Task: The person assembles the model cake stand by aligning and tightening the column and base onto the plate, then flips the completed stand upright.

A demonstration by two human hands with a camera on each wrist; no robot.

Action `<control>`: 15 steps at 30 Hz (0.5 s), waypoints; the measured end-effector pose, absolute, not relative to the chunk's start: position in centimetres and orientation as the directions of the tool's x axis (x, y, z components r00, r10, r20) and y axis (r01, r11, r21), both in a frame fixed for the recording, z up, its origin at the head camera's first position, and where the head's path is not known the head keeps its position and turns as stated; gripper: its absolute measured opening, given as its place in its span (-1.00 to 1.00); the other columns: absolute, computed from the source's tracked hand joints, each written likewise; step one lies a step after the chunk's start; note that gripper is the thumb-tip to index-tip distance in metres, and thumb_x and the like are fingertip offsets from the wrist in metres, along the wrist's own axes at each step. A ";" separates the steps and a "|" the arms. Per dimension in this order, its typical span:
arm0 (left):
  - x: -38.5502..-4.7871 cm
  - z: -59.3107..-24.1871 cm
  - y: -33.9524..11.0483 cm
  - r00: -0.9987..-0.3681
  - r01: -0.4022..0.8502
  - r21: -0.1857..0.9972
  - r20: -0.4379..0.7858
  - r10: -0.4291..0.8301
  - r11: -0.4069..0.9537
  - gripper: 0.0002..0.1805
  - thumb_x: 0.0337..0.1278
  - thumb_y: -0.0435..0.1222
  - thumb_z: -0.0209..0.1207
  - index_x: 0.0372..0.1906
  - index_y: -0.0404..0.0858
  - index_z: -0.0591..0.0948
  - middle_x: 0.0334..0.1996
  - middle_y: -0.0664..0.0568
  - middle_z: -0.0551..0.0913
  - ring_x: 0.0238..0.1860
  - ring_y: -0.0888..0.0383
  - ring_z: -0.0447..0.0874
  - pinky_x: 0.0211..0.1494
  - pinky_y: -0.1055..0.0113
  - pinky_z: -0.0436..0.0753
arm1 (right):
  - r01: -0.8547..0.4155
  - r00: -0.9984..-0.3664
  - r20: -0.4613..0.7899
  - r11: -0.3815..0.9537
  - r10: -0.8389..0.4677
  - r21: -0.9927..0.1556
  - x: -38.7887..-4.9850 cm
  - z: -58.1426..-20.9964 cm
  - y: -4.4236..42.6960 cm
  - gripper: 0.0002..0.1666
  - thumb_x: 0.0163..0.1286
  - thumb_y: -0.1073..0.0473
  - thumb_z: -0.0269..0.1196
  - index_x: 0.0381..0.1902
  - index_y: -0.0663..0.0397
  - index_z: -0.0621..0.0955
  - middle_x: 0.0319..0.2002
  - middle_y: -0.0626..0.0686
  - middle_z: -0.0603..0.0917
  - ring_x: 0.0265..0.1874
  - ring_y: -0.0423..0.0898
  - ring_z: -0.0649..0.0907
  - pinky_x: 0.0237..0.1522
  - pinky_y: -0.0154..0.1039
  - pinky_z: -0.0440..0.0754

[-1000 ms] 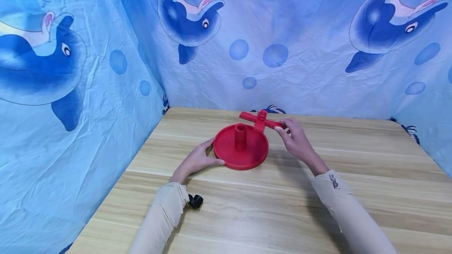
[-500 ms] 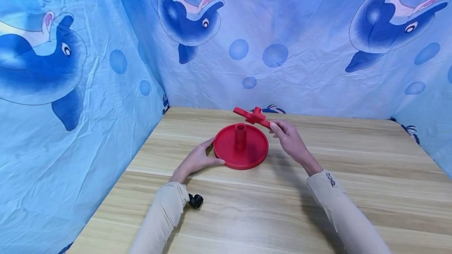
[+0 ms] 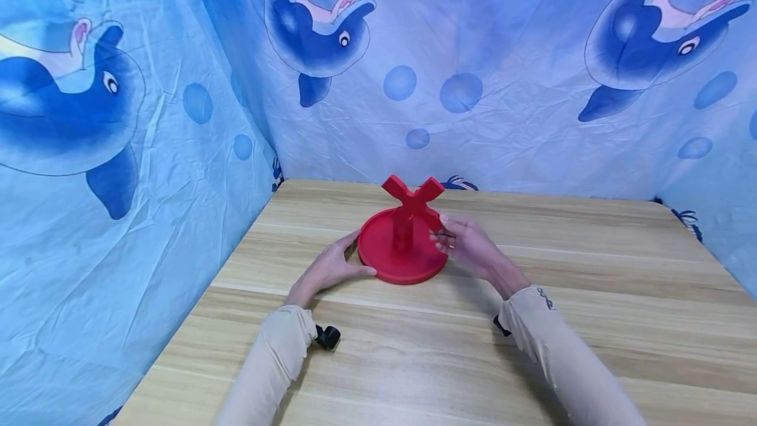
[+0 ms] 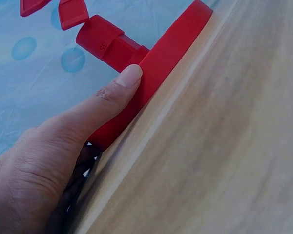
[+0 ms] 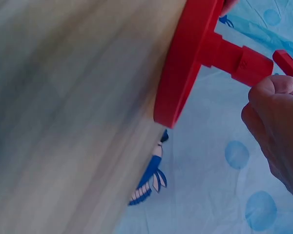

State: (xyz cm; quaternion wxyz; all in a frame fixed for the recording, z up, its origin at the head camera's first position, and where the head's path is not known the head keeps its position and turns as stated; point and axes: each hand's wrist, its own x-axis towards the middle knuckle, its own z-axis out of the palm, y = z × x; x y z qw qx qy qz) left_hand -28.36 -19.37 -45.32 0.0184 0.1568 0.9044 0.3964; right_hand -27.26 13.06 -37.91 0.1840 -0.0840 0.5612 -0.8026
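A red round base [image 3: 381, 261] with a raised rim lies on the table, and a hollow post [image 3: 403, 236] rises from its middle. My left hand [image 3: 328, 271] grips the near-left side of that base, its thumb pressed on the rim [image 4: 168, 53] in the left wrist view. My right hand [image 3: 468, 248] pinches one arm of a red cross-shaped piece [image 3: 412, 202], which is tilted at the top of the post. Two of its arms [image 4: 73, 13] show beside the post's top in the left wrist view. Whether cross and post touch, I cannot tell.
The wood-grain table [image 3: 378, 360] spreads around the base. Blue cloth [image 3: 508, 150] printed with dolphins hangs behind the table and along its left side. A small black camera [image 3: 328, 337] sits at the left wrist, and corded tassels [image 3: 458, 183] lie by the back edge.
My right hand has brought the cross-shaped piece leftward from behind the base to the post's top, turning it so its arms form an X. The left hand and base stay put.
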 end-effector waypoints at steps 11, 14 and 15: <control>-28.5 -45.5 -19.4 -0.949 0.274 0.714 0.095 0.299 0.644 0.23 -0.14 0.30 0.51 0.65 0.00 0.22 0.54 0.06 0.31 0.53 -0.02 0.22 0.48 -0.12 0.34 | 0.303 -0.879 -0.148 -0.291 -0.454 -0.908 -27.6 -38.9 11.7 -0.65 0.72 0.11 -0.03 -0.18 0.07 0.66 -0.26 0.08 0.64 -0.22 -0.10 0.62 -0.12 -0.35 0.63; -28.4 -45.5 -19.4 -0.951 0.271 0.715 0.095 0.295 0.644 0.23 -0.15 0.30 0.51 0.64 0.00 0.22 0.54 0.06 0.32 0.53 -0.02 0.23 0.47 -0.13 0.35 | 0.320 -0.877 -0.161 -0.301 -0.452 -0.898 -27.6 -38.9 11.4 -0.63 0.72 0.10 -0.03 -0.16 0.09 0.67 -0.27 0.08 0.64 -0.24 -0.10 0.62 -0.14 -0.34 0.62; -28.4 -45.5 -19.4 -0.952 0.268 0.716 0.093 0.292 0.645 0.23 -0.15 0.30 0.51 0.64 0.00 0.23 0.54 0.06 0.32 0.52 -0.03 0.23 0.46 -0.13 0.36 | 0.325 -0.876 -0.164 -0.303 -0.453 -0.896 -27.7 -39.0 11.3 -0.63 0.72 0.08 -0.03 -0.13 0.10 0.67 -0.25 0.09 0.64 -0.23 -0.10 0.62 -0.13 -0.34 0.62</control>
